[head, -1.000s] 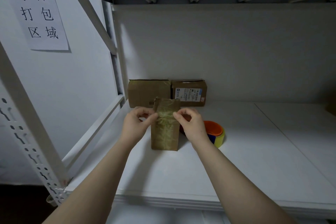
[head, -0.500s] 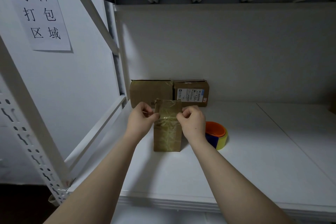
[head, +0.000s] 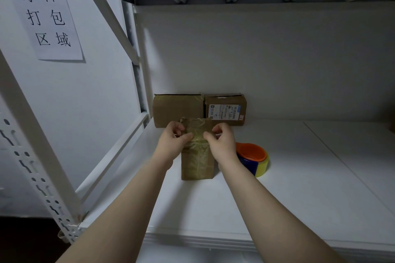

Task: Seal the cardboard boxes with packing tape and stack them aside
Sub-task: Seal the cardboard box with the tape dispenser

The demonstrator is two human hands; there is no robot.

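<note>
In the head view, a small box (head: 197, 164) is held on the white shelf (head: 277, 198) between the left hand (head: 174, 139) and the right hand (head: 220, 142). Its upper face is already covered with glossy, wrinkled tape, so the sealing of this box is judged to be nearly finished. What seems to be left is smoothing the tape down and setting the box aside.

The left fingers (head: 188, 136) are curled, with the thumb laid on the taped face and the other fingers tucked at the box's left edge. The right fingers (head: 208, 135) are curled in the same way at the right edge. The box is thus pinched from both sides, with the two thumb tips close together but apart. Whether a loose tape end is also caught under the thumbs cannot be told.

The box's long axis runs away from the person. One short end lies below the wrists and the other reaches just past the fingertips toward the back wall. Whether that far end is lifted off the shelf cannot be told.

Beyond the fingertips, a plain box (head: 177, 110) and a labelled box (head: 225, 109) are seen side by side against the wall, touching each other. They are judged to be already sealed and put away. Just to the right of the right-hand knuckles, the tape roll (head: 254, 159) is lying on the shelf, held by neither hand.
</note>
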